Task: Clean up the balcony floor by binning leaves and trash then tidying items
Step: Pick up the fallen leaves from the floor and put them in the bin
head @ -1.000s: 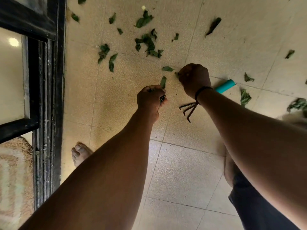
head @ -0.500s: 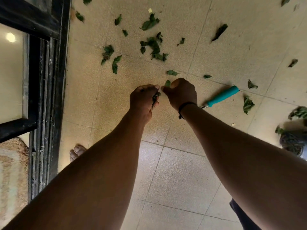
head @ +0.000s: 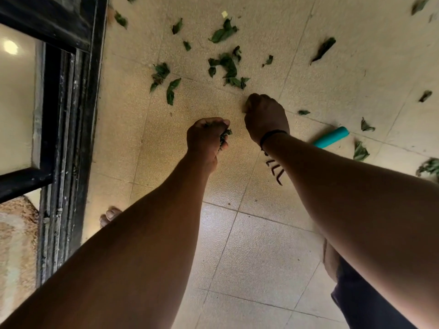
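Observation:
Green leaves lie scattered over the beige tiled floor [head: 261, 252], with a dense cluster [head: 229, 67] just beyond my hands and a pair [head: 164, 79] further left. My left hand [head: 205, 138] grips a bunch of gathered leaves [head: 224, 136] above the floor. My right hand [head: 264, 117] is down at the floor below the cluster, its fingers curled over a small leaf that they mostly hide. A black band circles that wrist. A hand rake with a teal handle [head: 331, 137] lies under my right forearm, its dark tines [head: 276, 170] showing.
A black sliding door frame [head: 69, 115] runs along the left, with a woven mat [head: 14, 233] behind it. My bare foot [head: 110, 216] stands beside the frame. More leaves lie to the right [head: 360, 151], and a leafy clump [head: 430, 166] sits at the right edge.
My right hand has left my left hand and gone forward to the floor, covering the small leaf that lay there. My left hand still grips its bunch.

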